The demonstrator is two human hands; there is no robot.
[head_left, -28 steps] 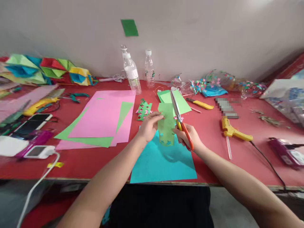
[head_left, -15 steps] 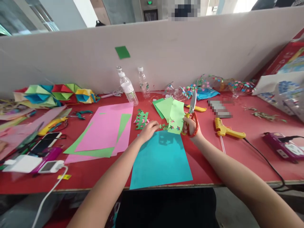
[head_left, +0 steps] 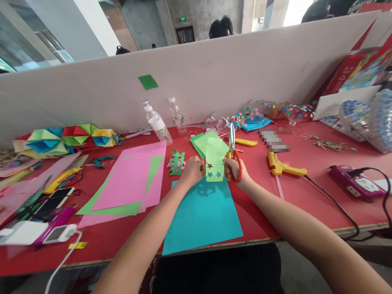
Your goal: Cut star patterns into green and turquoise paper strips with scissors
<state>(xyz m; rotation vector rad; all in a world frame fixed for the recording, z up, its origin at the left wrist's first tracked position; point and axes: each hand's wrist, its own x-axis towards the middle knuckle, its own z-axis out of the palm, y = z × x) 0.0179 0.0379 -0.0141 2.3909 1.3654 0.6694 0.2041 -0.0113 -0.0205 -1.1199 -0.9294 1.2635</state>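
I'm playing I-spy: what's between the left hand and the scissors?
In the head view, a light-green paper with star-shaped holes is between the left hand and the scissors.

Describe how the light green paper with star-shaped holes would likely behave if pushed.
The light green paper looks thin, so it would probably be light and bend easily. It may tear first near its lower end, where the star-shaped holes are.

Soft light throws blurred shadows onto the blue sheet (head_left: 202, 224).
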